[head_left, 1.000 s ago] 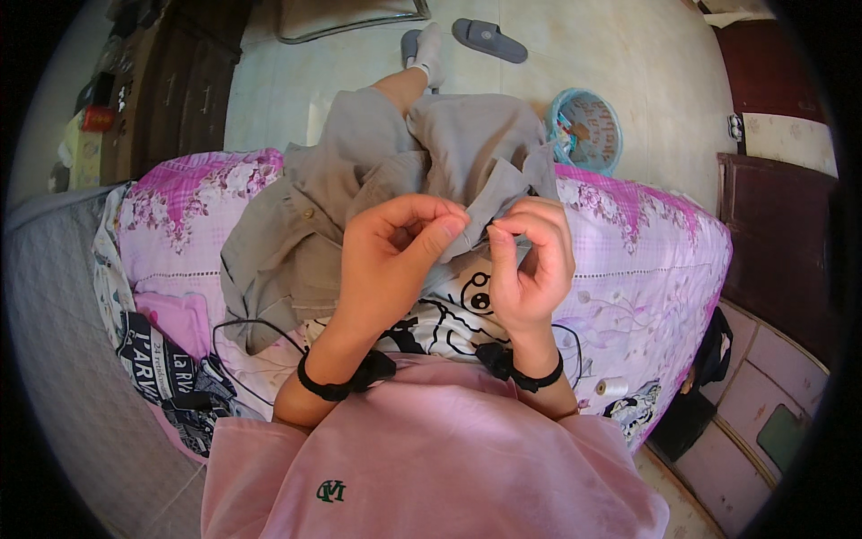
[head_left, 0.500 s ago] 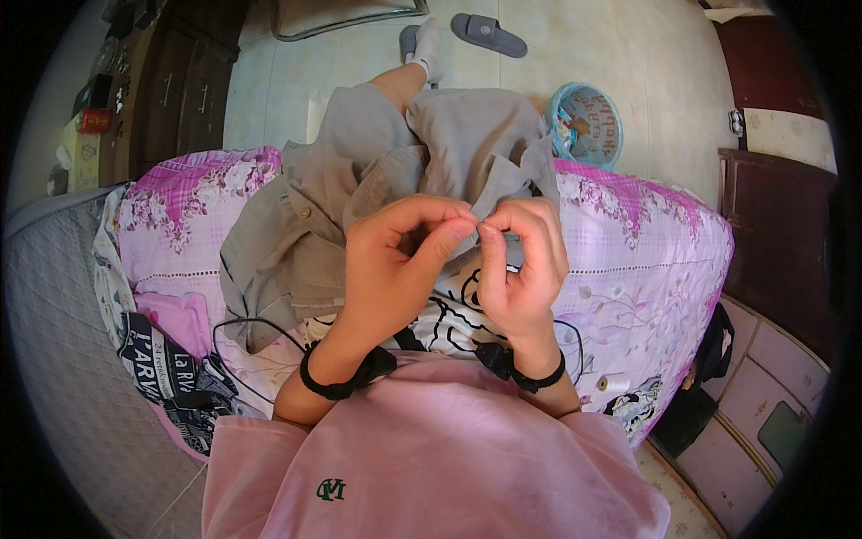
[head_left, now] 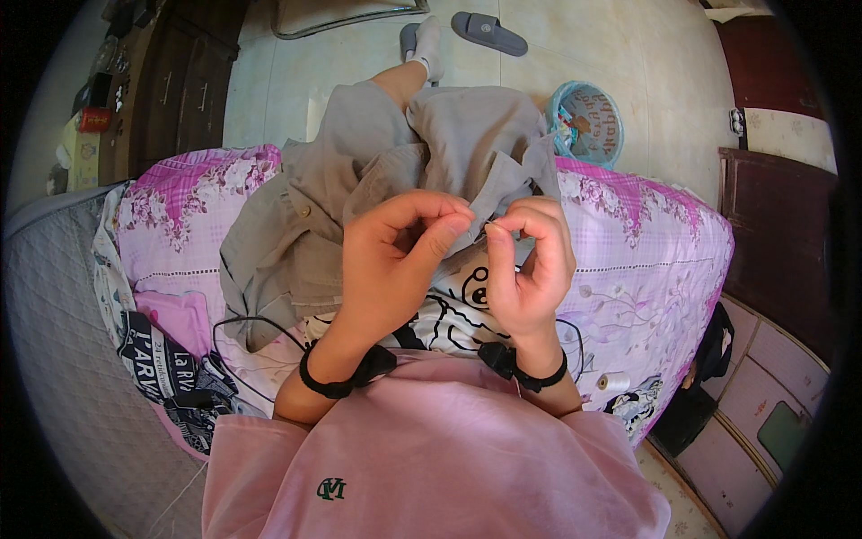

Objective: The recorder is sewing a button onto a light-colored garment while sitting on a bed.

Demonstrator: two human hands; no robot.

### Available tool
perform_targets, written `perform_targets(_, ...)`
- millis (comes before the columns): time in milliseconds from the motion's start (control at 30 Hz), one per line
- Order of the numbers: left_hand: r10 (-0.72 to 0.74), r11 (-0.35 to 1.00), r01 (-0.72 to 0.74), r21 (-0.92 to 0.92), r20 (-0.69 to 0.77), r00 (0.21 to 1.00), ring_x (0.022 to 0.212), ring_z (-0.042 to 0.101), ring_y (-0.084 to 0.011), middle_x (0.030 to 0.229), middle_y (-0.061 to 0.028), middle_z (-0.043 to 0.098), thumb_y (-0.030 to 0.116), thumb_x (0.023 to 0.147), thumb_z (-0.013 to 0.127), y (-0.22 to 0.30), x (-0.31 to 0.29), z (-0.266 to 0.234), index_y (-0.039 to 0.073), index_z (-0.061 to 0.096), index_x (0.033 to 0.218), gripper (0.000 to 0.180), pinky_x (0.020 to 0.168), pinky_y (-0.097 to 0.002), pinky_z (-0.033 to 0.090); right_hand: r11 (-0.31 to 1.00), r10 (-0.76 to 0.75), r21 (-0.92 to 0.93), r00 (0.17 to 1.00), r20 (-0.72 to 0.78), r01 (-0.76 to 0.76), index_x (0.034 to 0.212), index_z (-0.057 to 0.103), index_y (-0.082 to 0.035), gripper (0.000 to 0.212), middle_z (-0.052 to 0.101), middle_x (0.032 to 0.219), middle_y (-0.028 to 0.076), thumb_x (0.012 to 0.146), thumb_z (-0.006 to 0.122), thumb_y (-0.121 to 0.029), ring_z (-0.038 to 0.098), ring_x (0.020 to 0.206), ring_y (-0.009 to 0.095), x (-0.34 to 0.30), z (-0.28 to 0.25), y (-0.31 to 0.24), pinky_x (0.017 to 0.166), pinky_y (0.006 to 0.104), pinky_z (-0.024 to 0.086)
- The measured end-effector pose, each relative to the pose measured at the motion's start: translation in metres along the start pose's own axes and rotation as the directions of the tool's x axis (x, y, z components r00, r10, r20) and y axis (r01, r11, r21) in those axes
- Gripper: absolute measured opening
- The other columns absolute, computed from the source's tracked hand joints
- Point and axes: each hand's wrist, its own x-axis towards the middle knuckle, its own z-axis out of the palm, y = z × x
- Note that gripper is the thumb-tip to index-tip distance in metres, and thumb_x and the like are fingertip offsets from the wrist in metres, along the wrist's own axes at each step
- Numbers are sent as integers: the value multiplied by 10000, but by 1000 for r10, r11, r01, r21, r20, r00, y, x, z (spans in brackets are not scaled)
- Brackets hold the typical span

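Note:
My left hand (head_left: 388,262) is raised over my lap, thumb and forefinger pinched together. A short gap away, my right hand (head_left: 533,269) pinches thumb against forefinger in the same way. Whatever lies between the fingertips of either hand is too small and thin to name. Beneath them, a grey-beige garment (head_left: 260,260) with a button (head_left: 305,212) spreads across my lap. White cloth (head_left: 449,323) with black line drawings shows below the hands. Off to the right, a spool of white thread (head_left: 614,382) rests on the bed sheet.
I sit on a bed with a pink-purple floral sheet (head_left: 642,242). A blue-lined waste basket (head_left: 600,126) stands on the floor ahead, and a grey slipper (head_left: 489,34) lies beyond. Dark printed cloth (head_left: 171,377) is at left; a pink drawer cabinet (head_left: 763,386) is at right.
My fingertips, which met half a second ago, are now slightly apart. The right hand has shifted a little to the right; the left has barely moved.

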Motion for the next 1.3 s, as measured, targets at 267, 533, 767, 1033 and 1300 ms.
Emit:
perform_targets(267,14,1000,-14,-9,4,1000,814,568,-59,933,-44,670,19,900,639,-1,0,-1,-41,659,982,103,719,-202,461,997,-27,-76,1000,-14,26,864,621,-1,185,609,811,113,727,738,40,574,707,271,1,2,0,622,339,452)
perform_targets(533,40,999,-40,34,-7,999,762,550,-50,909,-39,669,21,889,652,-3,1,0,-35,663,964,94,671,-197,448,989,-107,-98,994,1,107,864,614,2,181,608,803,112,728,724,51,573,700,278,3,3,3,614,340,449)
perform_targets(767,71,992,-73,103,30,997,736,555,-47,876,-36,677,20,877,658,-3,2,-3,-28,674,928,72,643,-199,443,1000,21,-9,997,72,-20,873,545,4,113,567,795,122,799,618,49,527,679,259,2,1,1,616,325,431)
perform_targets(1033,15,994,-18,104,33,999,739,553,-44,868,-24,675,20,882,655,-2,1,-4,-21,683,944,79,656,-196,444,994,59,87,997,46,-63,892,525,5,86,536,816,115,835,575,45,503,693,214,-2,-2,9,635,294,419)
perform_targets(1300,-48,997,47,53,6,999,785,562,-45,887,-15,665,10,888,646,4,5,1,-17,686,943,74,696,-188,444,992,127,30,988,-84,-125,904,530,-7,44,537,842,79,873,551,17,484,743,161,5,-28,33,668,269,411)
